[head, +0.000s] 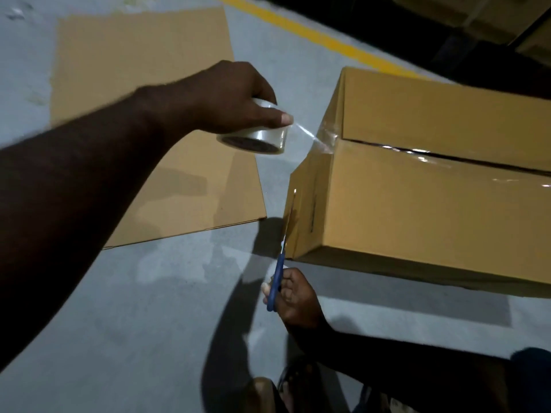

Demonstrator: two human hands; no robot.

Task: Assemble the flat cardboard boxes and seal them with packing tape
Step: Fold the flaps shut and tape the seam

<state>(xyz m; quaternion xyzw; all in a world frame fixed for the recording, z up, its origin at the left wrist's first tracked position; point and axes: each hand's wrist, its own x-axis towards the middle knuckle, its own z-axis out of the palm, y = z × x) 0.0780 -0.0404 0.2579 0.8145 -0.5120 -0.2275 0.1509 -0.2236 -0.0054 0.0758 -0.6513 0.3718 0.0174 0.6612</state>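
Grips the tape roll (253,138) in the left hand (226,96), just left of the box (432,204) on the floor (149,308), with a strip (304,131) stretched taut from roll to the box's taped top seam. Holds blue scissors (275,281) in the right hand (293,296), blades up beside the box's near corner.

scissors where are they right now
In the head view the scissors sit low and centre, held by the right hand, blades pointing up beside the near left corner of the taped box, below the tape roll in the left hand.
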